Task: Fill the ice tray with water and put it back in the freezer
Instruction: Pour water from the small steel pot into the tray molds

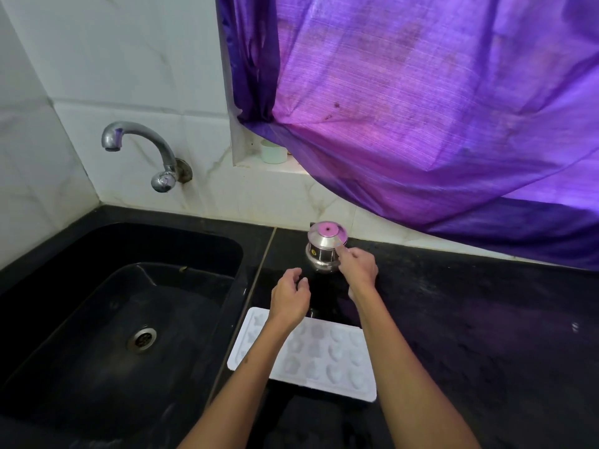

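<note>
**Desk:** Where is the tray?

**Photographer:** The white ice tray [319, 354] lies flat on the black counter [470, 319], at its left edge beside the black sink [97, 319], one corner just over the seam. Its moulded shapes face up; whether they hold water cannot be told.

**Desk:** And the hands?

**Photographer:** The right hand [356, 267] reaches to a small steel pot [325, 251] with a domed lid, standing near the counter's back edge by the wall. Its forefinger touches the pot's side, the other fingers curled under; it grips nothing. The left hand [290, 296] hovers above the tray's far end, fingers loosely curled, holding nothing.

**Desk:** Background?

**Photographer:** A chrome tap [142, 150] on white wall tiles, above the sink; a purple curtain [421, 108] drapes over the sill, where a pale cup [273, 152] sits.
</note>
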Action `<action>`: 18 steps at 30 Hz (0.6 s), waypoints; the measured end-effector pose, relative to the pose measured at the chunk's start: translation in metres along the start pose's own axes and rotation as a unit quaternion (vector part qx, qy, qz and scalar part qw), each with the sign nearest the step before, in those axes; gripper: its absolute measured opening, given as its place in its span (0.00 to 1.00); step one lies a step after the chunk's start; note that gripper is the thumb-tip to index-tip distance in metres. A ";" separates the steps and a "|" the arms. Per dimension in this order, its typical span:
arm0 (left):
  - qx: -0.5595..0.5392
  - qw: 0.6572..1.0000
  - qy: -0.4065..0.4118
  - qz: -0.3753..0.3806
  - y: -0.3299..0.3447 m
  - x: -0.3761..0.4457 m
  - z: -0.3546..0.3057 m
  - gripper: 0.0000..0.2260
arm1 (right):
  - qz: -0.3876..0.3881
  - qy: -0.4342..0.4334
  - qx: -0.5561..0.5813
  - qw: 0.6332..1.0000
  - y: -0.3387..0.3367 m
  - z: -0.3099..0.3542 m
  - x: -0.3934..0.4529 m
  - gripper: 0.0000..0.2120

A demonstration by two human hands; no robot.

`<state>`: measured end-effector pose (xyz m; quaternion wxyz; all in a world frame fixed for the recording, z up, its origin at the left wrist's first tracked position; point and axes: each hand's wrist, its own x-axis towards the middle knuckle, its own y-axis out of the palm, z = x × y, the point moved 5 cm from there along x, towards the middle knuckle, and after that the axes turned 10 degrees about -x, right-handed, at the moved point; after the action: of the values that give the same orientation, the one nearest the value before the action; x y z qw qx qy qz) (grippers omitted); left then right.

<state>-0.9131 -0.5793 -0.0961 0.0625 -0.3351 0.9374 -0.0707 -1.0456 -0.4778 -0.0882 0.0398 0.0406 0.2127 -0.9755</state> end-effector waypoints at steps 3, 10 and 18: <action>-0.004 1.000 0.016 0.018 0.005 -0.017 -0.006 0.18 | -0.021 -0.022 0.000 1.000 -0.036 0.015 -0.014 0.18; -0.028 0.994 0.076 0.067 0.034 -0.067 -0.013 0.18 | -0.090 -0.039 -0.033 0.995 -0.114 0.006 -0.067 0.19; -0.127 0.979 0.046 0.153 0.085 -0.124 0.009 0.15 | -0.123 -0.022 -0.126 0.984 -0.162 -0.030 -0.114 0.17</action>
<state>-0.8694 -0.4362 -0.1112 -0.0135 -0.1889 0.9809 0.0443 -0.9457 -0.3120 -0.0375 -0.0710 -0.0130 0.3364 -0.9390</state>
